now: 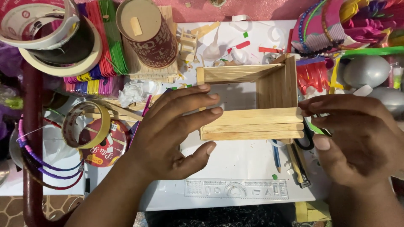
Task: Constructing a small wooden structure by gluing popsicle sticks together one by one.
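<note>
A small open box built from pale wooden craft sticks point(252, 122) stands on a white sheet point(235, 164) at the centre. My left hand point(172, 134) presses flat against the box's left end, fingers spread on the near wall and thumb below it. My right hand point(357, 134) pinches the right end of that near wall with its fingertips. The box's far wall point(240, 72) and right wall point(280, 86) stand upright, and its inside shows the white sheet.
Rolls of tape point(50, 38) and bundles of coloured sticks point(103, 46) lie at the top left, beside a brown cylinder point(147, 33). A yellow tape ring point(86, 126) sits left. Scissors point(305, 136), a pencil point(276, 157) and a clear stencil ruler point(235, 189) lie near the front.
</note>
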